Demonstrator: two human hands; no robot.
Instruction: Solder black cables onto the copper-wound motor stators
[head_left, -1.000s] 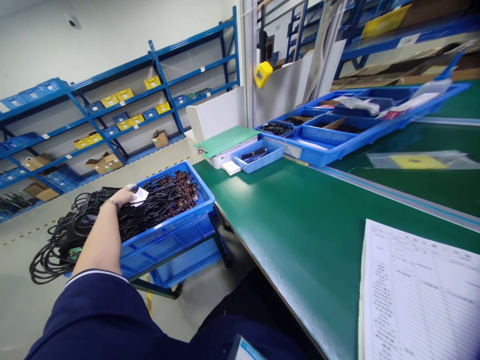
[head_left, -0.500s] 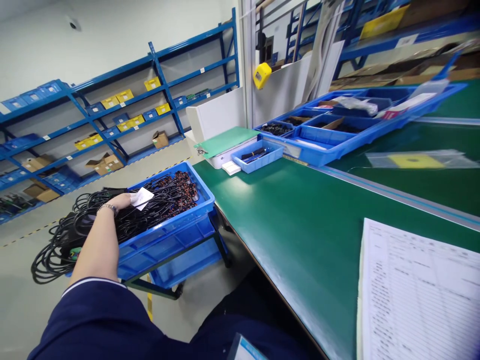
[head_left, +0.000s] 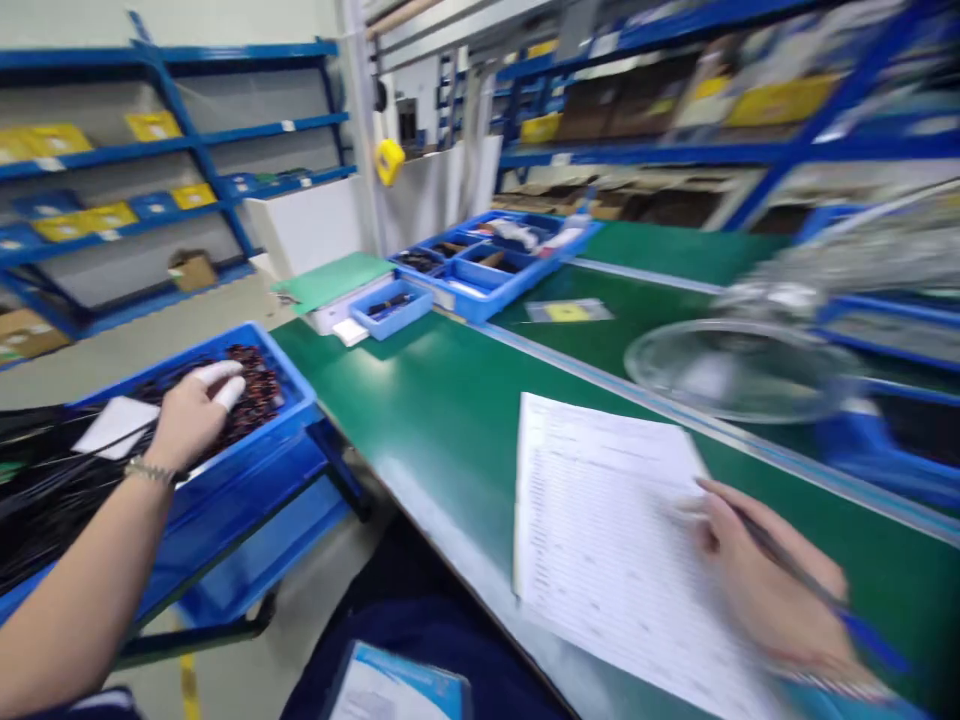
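Observation:
My left hand [head_left: 196, 408], white covers on some of its fingertips, is over the blue bin [head_left: 304, 395] with thumb and fingers apart. Under and beyond the fingers lie copper-coloured coil parts [head_left: 259, 385] on black cables [head_left: 45, 500]. A white paper slip [head_left: 116, 427] rests on the cables just left of this hand. My right hand [head_left: 772, 580], smeared by motion, is closed around a dark pen [head_left: 799, 575] with a blue end. It is above the right side of a stack of printed sheets [head_left: 592, 520] on the green bench; whether the tip touches paper I cannot tell.
A small blue tray [head_left: 394, 318] with pens and a green clipboard [head_left: 337, 280] sit at the bench's far left corner. Behind them is a divided blue tray [head_left: 487, 300]. A clear round lid or bowl [head_left: 739, 370] and blue bins [head_left: 900, 430] stand to the right.
My view has swung right. My left hand has let go of the white slip and moved over the coil parts. My right hand with the pen has come into view.

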